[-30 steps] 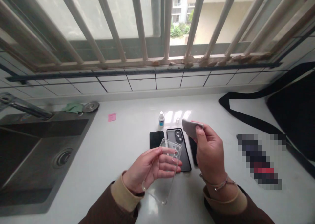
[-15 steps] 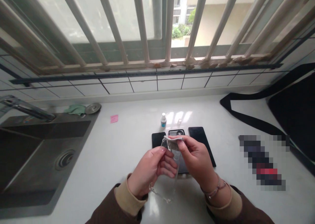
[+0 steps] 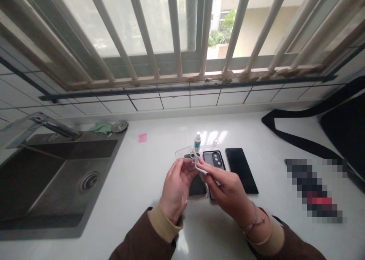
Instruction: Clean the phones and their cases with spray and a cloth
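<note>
In my left hand (image 3: 175, 187), with fingers curled round it, is a clear phone case (image 3: 182, 152). My right hand (image 3: 228, 185) pinches a pale folded cloth (image 3: 202, 171) against the case, near its camera opening. Beneath my hands lies a dark phone (image 3: 197, 188), partly covered by them. Just right of it is a black-rimmed phone case (image 3: 211, 156) with round camera holes, partly behind my right hand. A flat black slab like a phone or tablet (image 3: 242, 171) rests farther right. Behind stands a small white bottle (image 3: 197, 142) with a blue label.
A small white piece (image 3: 215, 141) sits right of the bottle. A pink paper note (image 3: 142, 138) lies on the white counter (image 3: 128, 184). At left is a sink (image 3: 65, 184) with a faucet (image 3: 54, 125). A black strap (image 3: 296, 140) and a blurred-out item (image 3: 315, 191) occupy the right.
The clear case has turned and now spreads out to the upper left of my left hand. My right hand has moved the cloth lower on it. The view has shifted slightly left.
</note>
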The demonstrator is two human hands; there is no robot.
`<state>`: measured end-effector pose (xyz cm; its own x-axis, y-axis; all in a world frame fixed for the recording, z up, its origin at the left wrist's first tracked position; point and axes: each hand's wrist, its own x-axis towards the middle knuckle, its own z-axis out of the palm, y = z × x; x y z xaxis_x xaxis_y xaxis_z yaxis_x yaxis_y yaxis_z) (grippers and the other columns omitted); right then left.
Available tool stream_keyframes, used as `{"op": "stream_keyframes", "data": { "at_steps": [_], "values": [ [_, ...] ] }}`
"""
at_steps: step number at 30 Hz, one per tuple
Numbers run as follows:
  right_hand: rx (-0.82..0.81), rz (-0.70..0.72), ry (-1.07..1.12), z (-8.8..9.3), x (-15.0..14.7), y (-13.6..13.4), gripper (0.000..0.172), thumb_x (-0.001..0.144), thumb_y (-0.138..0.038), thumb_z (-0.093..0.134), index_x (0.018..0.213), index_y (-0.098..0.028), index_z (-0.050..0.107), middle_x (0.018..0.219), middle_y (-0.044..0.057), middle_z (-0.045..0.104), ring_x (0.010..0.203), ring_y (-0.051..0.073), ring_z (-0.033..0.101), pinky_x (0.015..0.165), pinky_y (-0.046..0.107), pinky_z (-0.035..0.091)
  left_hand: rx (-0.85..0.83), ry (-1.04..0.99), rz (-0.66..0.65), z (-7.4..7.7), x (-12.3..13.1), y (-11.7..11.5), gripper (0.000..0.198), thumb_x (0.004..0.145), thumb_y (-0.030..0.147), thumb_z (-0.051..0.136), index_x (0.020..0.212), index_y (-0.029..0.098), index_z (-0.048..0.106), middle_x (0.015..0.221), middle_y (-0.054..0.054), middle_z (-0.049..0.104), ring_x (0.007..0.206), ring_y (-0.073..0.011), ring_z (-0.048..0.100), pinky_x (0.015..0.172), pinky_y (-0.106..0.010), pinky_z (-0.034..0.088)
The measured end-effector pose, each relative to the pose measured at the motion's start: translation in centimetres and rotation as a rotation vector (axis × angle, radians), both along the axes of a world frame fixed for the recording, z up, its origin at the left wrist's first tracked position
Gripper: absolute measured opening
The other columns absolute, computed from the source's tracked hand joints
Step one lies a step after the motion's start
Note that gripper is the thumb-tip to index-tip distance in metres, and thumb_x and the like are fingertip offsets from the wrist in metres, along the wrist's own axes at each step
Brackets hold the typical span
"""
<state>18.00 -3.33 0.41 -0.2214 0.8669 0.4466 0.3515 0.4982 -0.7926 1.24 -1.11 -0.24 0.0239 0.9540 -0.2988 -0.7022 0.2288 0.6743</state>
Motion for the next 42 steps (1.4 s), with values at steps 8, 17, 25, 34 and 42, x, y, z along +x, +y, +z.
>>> {"op": "stream_keyframes", "data": {
  "at_steps": [8,17,25,34,42],
  "values": [
    [-0.060,0.062,-0.037,-0.5,-0.7,0.1,0.040,0.095,-0.011,0.062,0.128,-0.027,0.079,0.129,0.006,0.079,0.114,0.024,0.080,0.102,0.038,0.066,-0.039,-0.185,0.110,1.7,-1.2,1.3,0.015,0.096,0.034,0.068,0.105,0.024,0.062,0.116,-0.012,0.076,0.114,-0.0252,0.074,0.105,-0.044,0.057],
    [-0.317,0.032,0.042,-0.4,-1.3,0.2,0.032,0.103,-0.025,0.058,0.127,-0.026,0.080,0.117,0.006,0.084,0.098,0.023,0.082,0.087,0.033,0.067,0.076,-0.192,0.274,1.0,-1.4,1.8,0.033,0.105,0.050,0.057,0.119,0.023,0.067,0.107,-0.009,0.072,0.105,-0.0204,0.073,0.112,-0.042,0.052],
    [-0.545,0.021,0.376,-1.2,-2.8,-0.6,0.040,0.106,-0.050,0.058,0.131,-0.025,0.077,0.130,0.010,0.078,0.115,0.027,0.076,0.097,0.042,0.064,0.408,0.048,0.449,1.8,-0.2,0.3,0.046,0.097,0.064,0.065,0.137,0.041,0.061,0.115,-0.002,0.067,0.111,-0.0205,0.067,0.115,-0.041,0.049],
    [-0.991,0.240,0.765,-1.0,-3.7,-1.7,0.045,0.091,-0.059,0.080,0.116,-0.022,0.079,0.110,0.006,0.076,0.097,0.017,0.072,0.094,0.036,0.062,0.477,0.140,0.571,0.8,-1.0,1.4,0.056,0.097,0.076,0.055,0.139,0.039,0.059,0.109,-0.002,0.060,0.100,-0.0188,0.064,0.110,-0.047,0.052],
    [-0.770,-0.017,0.865,-0.4,-1.4,-0.7,0.034,0.099,-0.051,0.073,0.114,-0.021,0.077,0.114,0.009,0.079,0.099,0.022,0.077,0.083,0.036,0.067,0.219,-0.024,0.210,1.6,-1.2,0.9,0.051,0.104,0.057,0.058,0.151,0.039,0.052,0.104,-0.003,0.061,0.097,-0.0184,0.062,0.101,-0.044,0.056]
  ]
}}
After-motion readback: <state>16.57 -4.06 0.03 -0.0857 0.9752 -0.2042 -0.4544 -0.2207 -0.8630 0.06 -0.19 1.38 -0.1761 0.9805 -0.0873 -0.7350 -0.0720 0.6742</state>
